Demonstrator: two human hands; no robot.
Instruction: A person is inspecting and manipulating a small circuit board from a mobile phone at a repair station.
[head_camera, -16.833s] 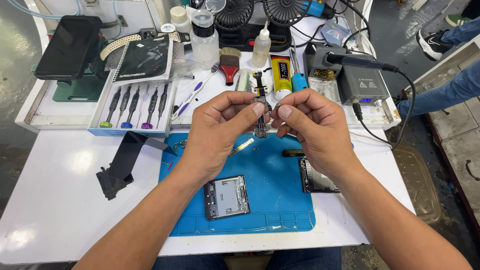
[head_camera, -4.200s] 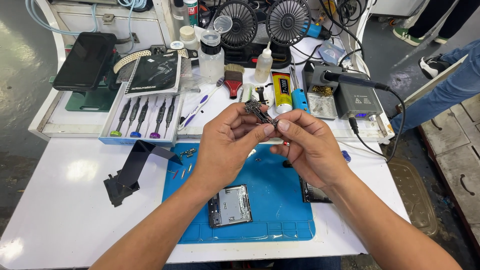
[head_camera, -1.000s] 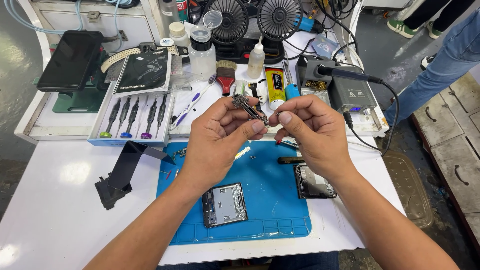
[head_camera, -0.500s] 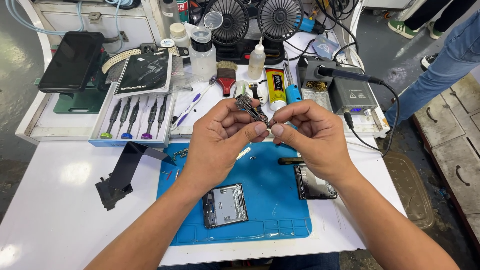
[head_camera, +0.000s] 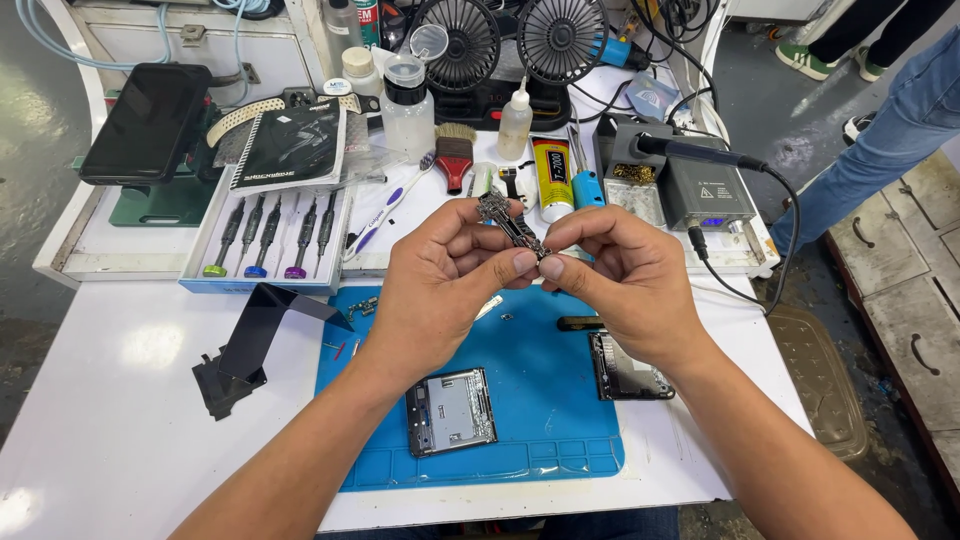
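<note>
Crowded rear, open left front
Bottles (head_camera: 405, 100), fans (head_camera: 510, 40) block the back; bare tabletop (head_camera: 110, 400) left of the blue mat (head_camera: 540, 400).

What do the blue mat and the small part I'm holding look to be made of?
Blue mat: likely silicone or rubber, matte, with moulded compartments along its near edge. Small part, pinched between left hand and right hand: seemingly thin metal and flex circuit, dark with silvery glints; too small to be sure.

Head view: worn on the head, looking steeply down and forward.
Range: close, over the white table (head_camera: 120, 400).
Other views: none.
</note>
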